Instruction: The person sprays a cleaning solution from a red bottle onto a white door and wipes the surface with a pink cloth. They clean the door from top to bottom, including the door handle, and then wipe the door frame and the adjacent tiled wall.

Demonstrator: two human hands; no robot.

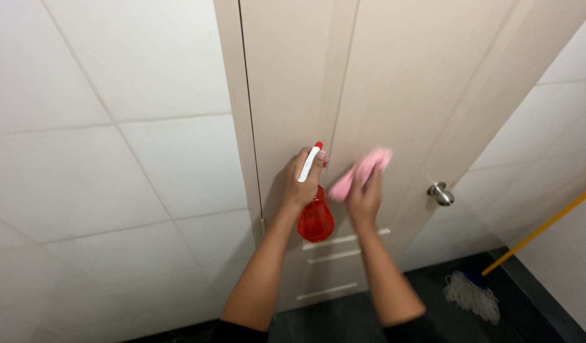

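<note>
Gripping a red spray bottle (316, 219) by its neck, our left hand (300, 183) is holding it upright just in front of the beige door (394, 82) — its white trigger head pointing up. Our right hand (364, 195) is closing on a pink cloth (361, 171) and pressing it flat against the door, left of the round metal knob (441, 194). Low on the right, a mop (474, 295) is resting on the dark floor (343, 321).
</note>
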